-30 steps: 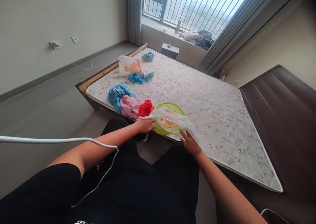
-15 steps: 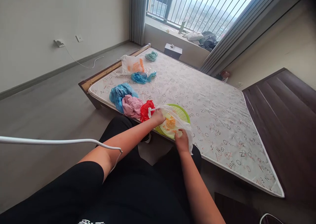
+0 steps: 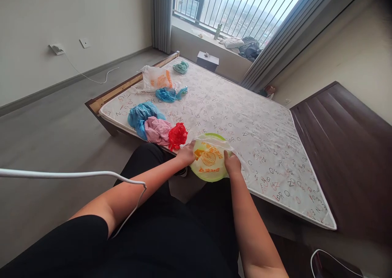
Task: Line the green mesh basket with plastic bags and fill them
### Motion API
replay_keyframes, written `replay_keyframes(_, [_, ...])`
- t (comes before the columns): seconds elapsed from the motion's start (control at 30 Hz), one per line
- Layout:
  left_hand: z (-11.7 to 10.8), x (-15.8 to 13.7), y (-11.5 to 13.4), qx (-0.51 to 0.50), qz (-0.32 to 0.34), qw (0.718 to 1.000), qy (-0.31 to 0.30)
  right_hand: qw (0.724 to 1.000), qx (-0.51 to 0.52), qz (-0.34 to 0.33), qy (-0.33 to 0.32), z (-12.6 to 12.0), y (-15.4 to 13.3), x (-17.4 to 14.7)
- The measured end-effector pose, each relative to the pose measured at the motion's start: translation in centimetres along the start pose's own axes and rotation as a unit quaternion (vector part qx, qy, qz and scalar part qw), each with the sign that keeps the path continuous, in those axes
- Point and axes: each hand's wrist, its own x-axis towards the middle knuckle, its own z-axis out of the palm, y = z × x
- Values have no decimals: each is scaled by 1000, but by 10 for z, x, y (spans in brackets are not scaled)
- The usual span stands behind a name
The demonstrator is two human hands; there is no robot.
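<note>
1. At the mattress's (image 3: 245,126) near edge, a printed clear bag (image 3: 211,158) covered the green basket (image 3: 214,136).
2. Left hand (image 3: 186,153), at the basket's nine o'clock, grasped both.
3. Right hand (image 3: 233,162), at three o'clock, grasped the opposite side.

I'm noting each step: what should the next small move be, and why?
Perhaps use the right hand to pull the printed bag snug around the green basket: the bag spreads across most of it and looks loose beyond that hand, while the left hand grips the opposite side.
</note>
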Motion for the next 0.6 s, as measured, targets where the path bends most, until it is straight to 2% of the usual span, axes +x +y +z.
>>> replay_keyframes(0.07, [-8,-1,-1,10,-12,1000,-6,999,19,31,8,-2,-6,1])
replay_keyframes(0.23, [-25,17,3,25,12,997,69,998,53,3,23,2,-18,-6])
replay_keyframes(0.3, [-29,25,3,22,31,996,74,997,79,-14,12,6,-17,-10])
replay_keyframes(0.37, [-31,33,0,32,43,998,38,993,105,-50,-12,10,-14,-15])
replay_keyframes(0.47, [-27,43,-10,40,63,996,-52,984,138,-101,-53,16,-6,-21])
replay_keyframes(0.53, [-21,46,-16,-13,75,995,-64,980,150,-109,-71,20,1,-22])
replay_keyframes(0.6, [-14,46,-20,-98,75,991,-51,979,133,-136,-77,23,6,-22])
